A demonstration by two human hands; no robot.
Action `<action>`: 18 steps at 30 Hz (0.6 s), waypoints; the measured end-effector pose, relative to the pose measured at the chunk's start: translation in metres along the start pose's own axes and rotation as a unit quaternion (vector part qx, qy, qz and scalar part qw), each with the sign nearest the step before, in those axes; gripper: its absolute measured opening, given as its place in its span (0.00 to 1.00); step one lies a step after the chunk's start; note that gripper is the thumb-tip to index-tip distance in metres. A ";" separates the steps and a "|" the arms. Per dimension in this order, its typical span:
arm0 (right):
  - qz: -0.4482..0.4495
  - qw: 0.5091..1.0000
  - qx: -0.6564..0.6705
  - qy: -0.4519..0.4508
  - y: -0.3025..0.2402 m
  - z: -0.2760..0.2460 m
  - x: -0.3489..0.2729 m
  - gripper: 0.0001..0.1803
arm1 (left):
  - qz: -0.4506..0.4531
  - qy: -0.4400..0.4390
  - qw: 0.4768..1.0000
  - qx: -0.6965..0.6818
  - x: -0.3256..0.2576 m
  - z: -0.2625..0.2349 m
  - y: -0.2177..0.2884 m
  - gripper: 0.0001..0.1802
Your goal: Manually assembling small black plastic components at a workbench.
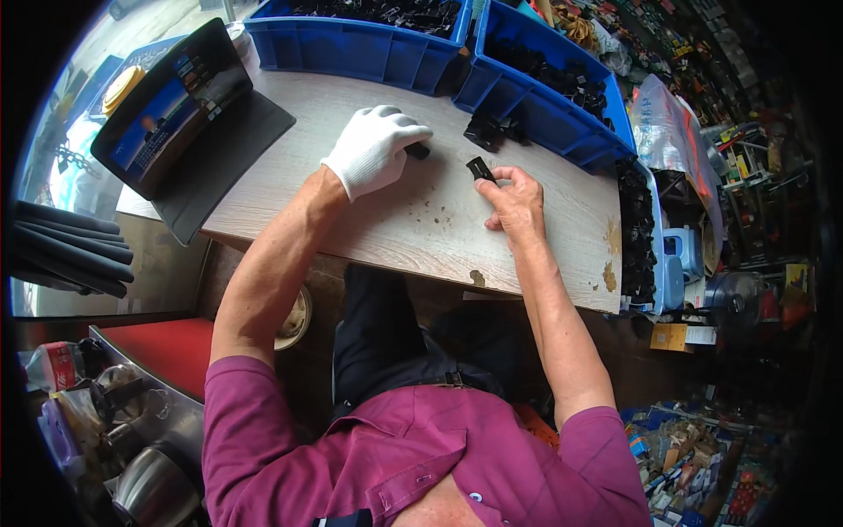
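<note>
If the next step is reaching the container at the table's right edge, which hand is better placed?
Likely the right hand: it pinches a black part and is nearer that container. The white-gloved left hand is farther left.

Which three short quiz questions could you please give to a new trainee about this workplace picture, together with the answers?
1. Multiple choice: What stands at the left end of the tabletop?
A) a desk lamp
B) a tablet
C) a printer

2. True or false: The right hand holds a small black part.

3. Fill in the colour: The two large bins along the far edge are ____.

Key: 1. B; 2. true; 3. blue.
</note>
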State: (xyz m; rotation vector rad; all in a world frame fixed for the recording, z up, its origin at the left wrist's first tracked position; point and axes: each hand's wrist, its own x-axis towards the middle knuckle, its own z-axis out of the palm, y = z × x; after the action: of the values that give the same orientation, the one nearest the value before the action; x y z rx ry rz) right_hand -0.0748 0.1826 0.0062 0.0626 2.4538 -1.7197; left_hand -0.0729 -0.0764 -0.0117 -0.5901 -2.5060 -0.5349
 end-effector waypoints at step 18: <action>-0.001 1.000 -0.005 -0.007 0.001 -0.002 -0.002 0.20 | 0.034 0.045 0.989 0.137 0.001 -0.004 0.013 0.14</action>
State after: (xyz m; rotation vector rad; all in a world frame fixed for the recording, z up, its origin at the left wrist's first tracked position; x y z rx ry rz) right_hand -0.0733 0.1847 0.0062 0.0481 2.4542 -1.7020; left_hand -0.0655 -0.0670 -0.0048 -0.5298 -2.4082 -0.1815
